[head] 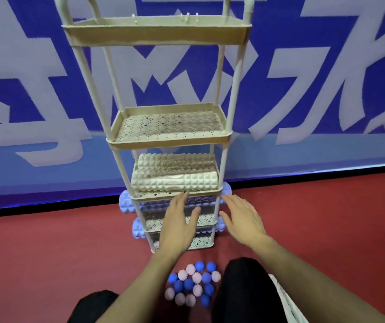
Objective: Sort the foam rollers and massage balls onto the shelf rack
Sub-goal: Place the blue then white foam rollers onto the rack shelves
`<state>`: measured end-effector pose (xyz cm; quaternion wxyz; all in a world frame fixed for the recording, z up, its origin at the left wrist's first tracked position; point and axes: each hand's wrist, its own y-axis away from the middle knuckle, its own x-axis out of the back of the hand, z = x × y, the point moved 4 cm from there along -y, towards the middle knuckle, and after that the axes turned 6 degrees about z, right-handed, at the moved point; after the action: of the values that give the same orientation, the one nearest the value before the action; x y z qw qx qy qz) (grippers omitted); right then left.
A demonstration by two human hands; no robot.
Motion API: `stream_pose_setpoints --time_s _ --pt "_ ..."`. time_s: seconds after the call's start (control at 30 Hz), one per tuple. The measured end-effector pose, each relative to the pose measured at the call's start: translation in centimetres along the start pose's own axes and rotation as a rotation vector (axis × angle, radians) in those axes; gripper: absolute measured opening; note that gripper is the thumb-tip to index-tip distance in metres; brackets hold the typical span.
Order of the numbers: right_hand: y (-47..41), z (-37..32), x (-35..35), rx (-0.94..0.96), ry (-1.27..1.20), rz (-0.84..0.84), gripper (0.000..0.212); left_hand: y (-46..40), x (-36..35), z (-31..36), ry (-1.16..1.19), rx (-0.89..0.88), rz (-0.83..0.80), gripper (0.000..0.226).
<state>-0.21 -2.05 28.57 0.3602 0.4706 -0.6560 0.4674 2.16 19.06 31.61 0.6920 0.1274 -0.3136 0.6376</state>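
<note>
A tall beige shelf rack stands on the red floor against a blue wall. Two cream foam rollers lie on its third tier. Blue foam rollers sit on the two lower tiers, their ends sticking out at both sides. A pile of several blue and pale pink spiky massage balls lies on the floor between my knees. My left hand reaches out flat in front of the lower tiers, fingertips near the third tier's rim, holding nothing. My right hand is spread open beside the rack's right post, also empty.
The blue wall banner with large white characters runs behind the rack. My dark-clad knees frame the ball pile. A white basket edge shows at the lower right. The rack's top and second tiers hold nothing.
</note>
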Motion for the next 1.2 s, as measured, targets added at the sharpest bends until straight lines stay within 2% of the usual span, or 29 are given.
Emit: stream_pose_setpoints --time_s 0.1,0.3,0.53,0.73,1.0,1.2 --pt "5.8 6.0 -0.5 -0.141 0.062 -0.078 0.056 1.9 -5.9 2.4 -0.03 -0.095 -0.165 0.055" --pt "17.2 16.0 -0.1 -0.363 0.132 -0.244 0.057 6.7 -17.9 7.0 -0.122 -0.218 -0.47 0.054" --pt "26.5 24.2 -3.8 -0.602 0.06 -0.351 0.059 10.1 -28.2 10.7 -0.194 -0.21 -0.735 0.059" --pt "30.5 28.9 -8.4 -0.781 -0.014 -0.471 0.06 11.0 -33.7 9.6 -0.23 -0.14 -0.817 0.058" --pt "31.6 30.8 -16.8 -0.848 -0.137 -0.62 0.064 10.8 -37.0 5.9 -0.221 -0.035 -0.83 0.062" --pt "31.6 32.0 -23.0 -0.902 -0.216 -0.703 0.067 10.1 -38.4 5.1 -0.213 -0.027 -0.837 0.062"
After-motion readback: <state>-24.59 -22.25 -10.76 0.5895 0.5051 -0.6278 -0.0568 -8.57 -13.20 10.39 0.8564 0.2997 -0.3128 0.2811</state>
